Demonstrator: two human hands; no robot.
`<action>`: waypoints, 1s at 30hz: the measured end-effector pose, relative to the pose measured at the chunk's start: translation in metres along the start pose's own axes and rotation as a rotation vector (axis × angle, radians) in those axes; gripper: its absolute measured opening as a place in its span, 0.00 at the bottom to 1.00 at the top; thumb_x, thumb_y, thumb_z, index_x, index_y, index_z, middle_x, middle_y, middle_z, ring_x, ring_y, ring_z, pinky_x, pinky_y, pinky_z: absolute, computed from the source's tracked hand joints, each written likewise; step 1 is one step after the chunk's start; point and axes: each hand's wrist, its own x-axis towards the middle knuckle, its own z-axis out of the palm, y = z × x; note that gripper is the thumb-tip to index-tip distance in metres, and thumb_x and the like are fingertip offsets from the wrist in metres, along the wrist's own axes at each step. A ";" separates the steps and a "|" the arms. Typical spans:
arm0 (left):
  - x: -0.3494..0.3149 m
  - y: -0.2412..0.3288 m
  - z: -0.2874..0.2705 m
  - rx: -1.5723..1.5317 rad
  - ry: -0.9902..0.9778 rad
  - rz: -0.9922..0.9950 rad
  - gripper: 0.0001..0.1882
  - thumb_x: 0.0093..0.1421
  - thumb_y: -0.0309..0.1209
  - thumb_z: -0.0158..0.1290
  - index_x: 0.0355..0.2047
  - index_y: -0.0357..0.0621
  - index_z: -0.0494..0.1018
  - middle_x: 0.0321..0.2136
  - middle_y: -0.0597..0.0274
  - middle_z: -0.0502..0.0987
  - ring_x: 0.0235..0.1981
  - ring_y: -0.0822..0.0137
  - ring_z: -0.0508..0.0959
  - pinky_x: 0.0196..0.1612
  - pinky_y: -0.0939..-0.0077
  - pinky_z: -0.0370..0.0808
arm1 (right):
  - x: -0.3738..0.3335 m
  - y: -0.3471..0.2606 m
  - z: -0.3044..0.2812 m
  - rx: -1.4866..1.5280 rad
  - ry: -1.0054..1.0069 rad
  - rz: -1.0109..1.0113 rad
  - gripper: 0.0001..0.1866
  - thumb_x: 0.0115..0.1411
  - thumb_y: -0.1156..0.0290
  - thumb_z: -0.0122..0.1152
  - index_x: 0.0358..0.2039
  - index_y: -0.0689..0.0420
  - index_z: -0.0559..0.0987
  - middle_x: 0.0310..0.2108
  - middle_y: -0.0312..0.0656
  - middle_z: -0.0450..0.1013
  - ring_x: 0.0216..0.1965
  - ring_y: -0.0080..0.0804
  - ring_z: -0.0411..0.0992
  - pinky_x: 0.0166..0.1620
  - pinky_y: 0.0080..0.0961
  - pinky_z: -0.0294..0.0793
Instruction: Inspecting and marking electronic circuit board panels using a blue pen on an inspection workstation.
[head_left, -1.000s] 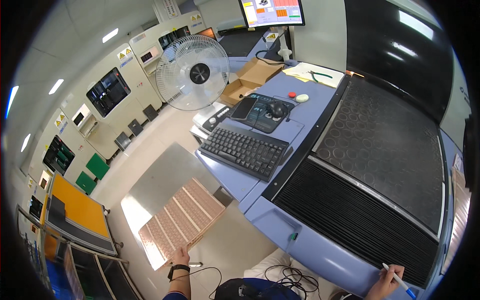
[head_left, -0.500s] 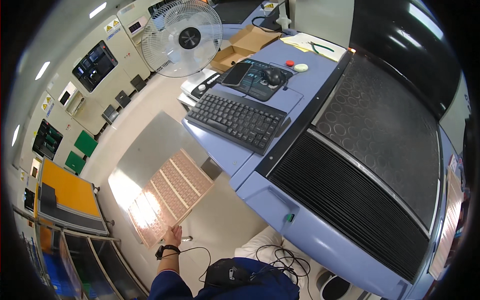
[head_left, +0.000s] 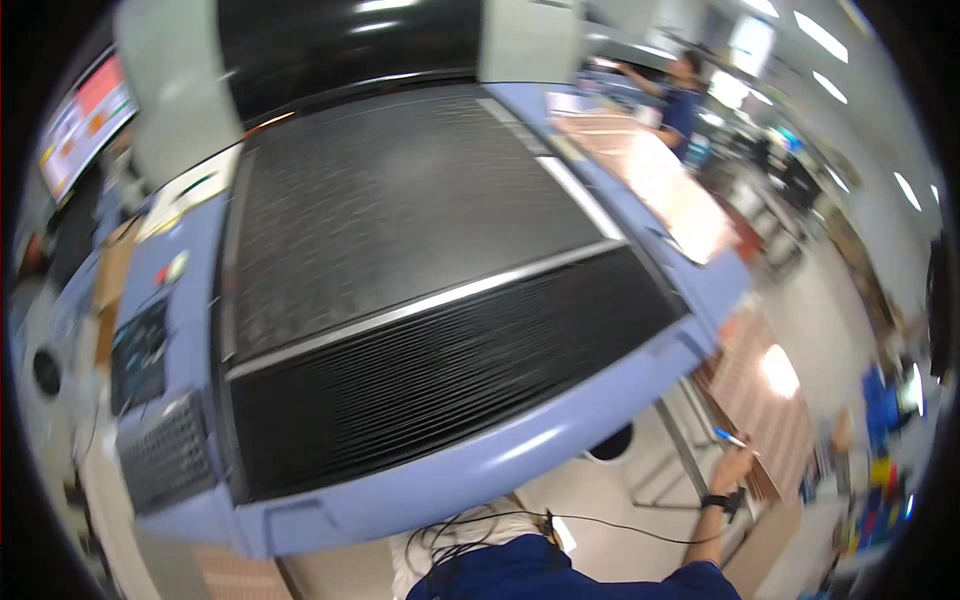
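My right hand (head_left: 735, 464) reaches out at the lower right, fingers closed around a blue-and-white pen (head_left: 732, 438). Beside and partly behind it is the edge of a copper-coloured patterned panel (head_left: 765, 400), tilted to the right of the blue machine. Motion blur hides whether the fingers touch the panel. A black band with a cable circles my right wrist. My left hand is out of the picture. Part of another copper-coloured panel (head_left: 240, 576) shows at the lower left edge.
The blue machine (head_left: 520, 460) with its black ribbed bed (head_left: 450, 370) fills the middle. On its left side are a keyboard (head_left: 165, 455) and mouse mat (head_left: 140, 355). More copper panels (head_left: 650, 170) lie on its right side; a co-worker (head_left: 680, 105) stands beyond.
The view has swung right, from the left-hand panel to the machine and the panels on its right. My left hand has left the picture; my right hand with the pen has come in.
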 end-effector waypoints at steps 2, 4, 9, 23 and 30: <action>-0.017 0.067 0.022 0.087 0.028 0.354 0.22 0.73 0.36 0.41 0.56 0.32 0.74 0.48 0.43 0.81 0.48 0.47 0.81 0.55 0.55 0.78 | -0.010 0.047 0.012 0.247 0.036 0.261 0.24 0.70 0.54 0.58 0.51 0.64 0.78 0.45 0.58 0.79 0.45 0.53 0.77 0.49 0.47 0.74; -0.020 0.123 0.024 0.123 0.113 0.691 0.22 0.74 0.37 0.40 0.55 0.33 0.75 0.47 0.43 0.82 0.47 0.47 0.81 0.54 0.56 0.78 | -0.008 0.042 0.018 0.891 -0.073 0.893 0.23 0.70 0.55 0.59 0.54 0.61 0.77 0.49 0.54 0.77 0.51 0.48 0.75 0.54 0.46 0.73; -0.015 0.202 0.096 0.063 -0.064 1.056 0.25 0.75 0.40 0.38 0.53 0.34 0.78 0.44 0.43 0.83 0.46 0.46 0.82 0.52 0.57 0.78 | 0.116 0.172 -0.043 1.484 0.099 0.810 0.18 0.71 0.64 0.58 0.56 0.59 0.74 0.50 0.43 0.75 0.56 0.37 0.73 0.60 0.42 0.73; -0.050 0.230 0.132 -0.172 -0.201 1.547 0.29 0.74 0.40 0.39 0.39 0.24 0.81 0.38 0.37 0.83 0.41 0.41 0.83 0.49 0.52 0.79 | -0.004 -0.196 -0.178 1.728 -0.059 0.047 0.05 0.73 0.73 0.54 0.45 0.57 0.77 0.42 0.36 0.80 0.41 0.21 0.78 0.43 0.19 0.80; -0.039 0.217 0.132 -0.186 -0.153 1.538 0.22 0.73 0.35 0.43 0.40 0.29 0.82 0.40 0.41 0.83 0.42 0.43 0.81 0.50 0.52 0.76 | -0.007 -0.296 -0.139 1.847 -0.324 -0.097 0.11 0.73 0.74 0.53 0.53 0.58 0.76 0.45 0.39 0.80 0.45 0.23 0.77 0.49 0.20 0.79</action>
